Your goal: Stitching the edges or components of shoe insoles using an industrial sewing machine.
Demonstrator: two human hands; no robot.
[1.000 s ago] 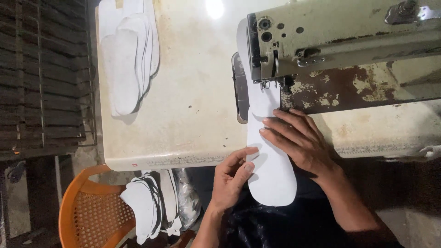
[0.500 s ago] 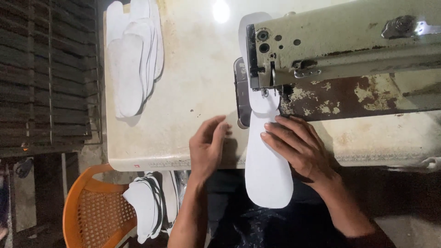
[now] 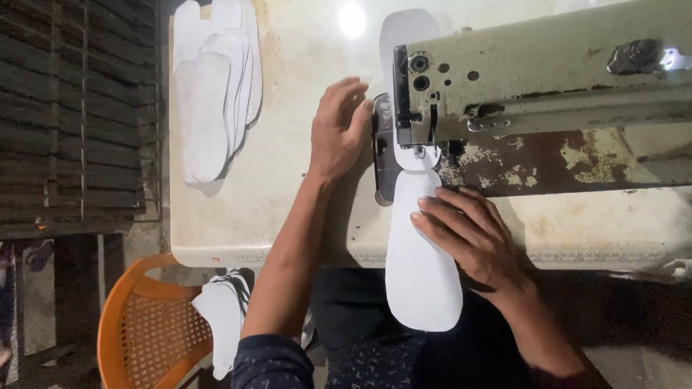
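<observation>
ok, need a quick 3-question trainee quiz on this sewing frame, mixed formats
1. True or false: the right hand lies flat on the white insole piece.
2. Where does the left hand rest? A) on the insole stack B) beside the sewing machine head C) on the orange chair
3. Fill in: the insole piece's near end hangs over the table's ___ edge.

Key: 1 true; 2 B; 3 front
</observation>
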